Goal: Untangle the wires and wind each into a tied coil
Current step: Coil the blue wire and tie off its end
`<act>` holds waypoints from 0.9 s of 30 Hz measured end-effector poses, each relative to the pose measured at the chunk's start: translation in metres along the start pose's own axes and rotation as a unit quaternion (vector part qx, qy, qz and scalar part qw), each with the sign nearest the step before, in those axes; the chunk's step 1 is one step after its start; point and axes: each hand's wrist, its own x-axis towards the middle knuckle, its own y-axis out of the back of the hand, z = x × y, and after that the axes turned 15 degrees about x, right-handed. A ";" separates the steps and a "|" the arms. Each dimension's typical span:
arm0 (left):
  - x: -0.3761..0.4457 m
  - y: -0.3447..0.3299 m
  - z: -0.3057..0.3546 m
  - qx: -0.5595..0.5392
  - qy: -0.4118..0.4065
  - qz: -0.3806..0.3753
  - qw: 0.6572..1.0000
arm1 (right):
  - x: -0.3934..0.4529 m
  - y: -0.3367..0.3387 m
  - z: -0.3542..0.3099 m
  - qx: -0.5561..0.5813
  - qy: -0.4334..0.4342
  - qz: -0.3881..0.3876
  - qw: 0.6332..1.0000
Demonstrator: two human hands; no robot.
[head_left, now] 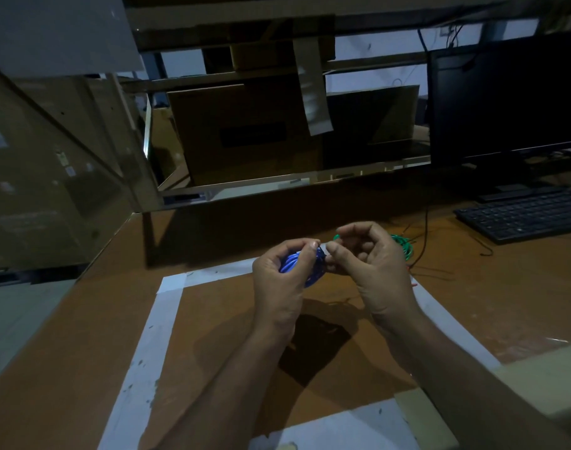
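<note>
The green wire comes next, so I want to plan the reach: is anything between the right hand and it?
Nothing visible. The green wire lies on the table just beyond the right hand, partly hidden by it; the black cable runs past its far side.

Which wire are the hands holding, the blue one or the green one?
The blue wire coil, gripped in the left hand. The green wire lies on the table behind the right hand.

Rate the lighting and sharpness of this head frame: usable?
Head view: dim, bluish cast; the hands throw a dark shadow on the brown tabletop; the blue wire coil in the left hand reads clearly; the green wire bundle is murkier; wide-angle bending at the edges.
</note>
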 end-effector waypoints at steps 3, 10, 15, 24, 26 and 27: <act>0.001 0.001 -0.001 0.000 0.002 -0.002 1.000 | 0.000 0.000 0.000 -0.020 0.006 -0.022 1.000; -0.001 -0.002 0.000 0.004 -0.001 -0.017 1.000 | -0.001 0.002 0.002 -0.068 0.018 -0.041 0.997; 0.001 -0.002 -0.001 -0.001 0.008 -0.020 1.000 | -0.001 -0.002 0.003 -0.096 0.023 -0.055 0.994; 0.008 0.003 0.003 -0.045 0.077 -0.003 0.996 | 0.003 -0.003 0.001 0.025 -0.022 0.022 0.999; 0.009 0.003 0.001 -0.026 0.071 -0.007 0.997 | 0.004 -0.004 0.000 0.057 -0.035 0.027 0.997; 0.008 0.002 0.000 -0.016 0.065 -0.013 0.998 | 0.004 -0.005 0.000 0.072 -0.043 0.026 0.996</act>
